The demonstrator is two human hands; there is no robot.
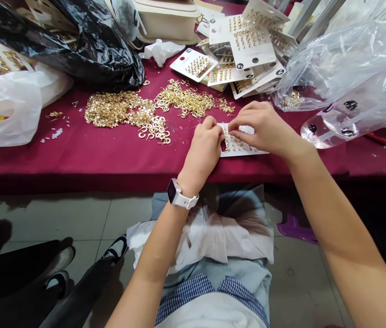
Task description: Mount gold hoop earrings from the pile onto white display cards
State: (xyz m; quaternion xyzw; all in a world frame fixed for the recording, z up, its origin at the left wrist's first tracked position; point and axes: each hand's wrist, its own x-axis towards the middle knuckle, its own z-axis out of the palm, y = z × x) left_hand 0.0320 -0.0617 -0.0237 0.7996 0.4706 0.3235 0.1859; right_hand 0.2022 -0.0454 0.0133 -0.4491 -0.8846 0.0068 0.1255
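A white earring card (244,148) with rows of small gold earrings lies on the red tablecloth at the table's front. My left hand (205,142), with a white-strapped watch at the wrist, grips the card's left end with curled fingers. Over the card's upper edge, my right hand (259,127) has its thumb and forefinger pinched together; whatever sits between the tips is too small to make out. Beyond my left hand lie a heap of gold hoop-shaped pieces (187,100) and a denser heap of tiny gold parts (117,109).
Filled earring cards (252,45) are piled at the back. A black plastic bag (110,54) and a white bag (8,109) stand left. A clear bottle (346,118) lies at right beside clear plastic bags (343,54). A beige box (168,20) sits behind. Another person's legs (86,282) are lower left.
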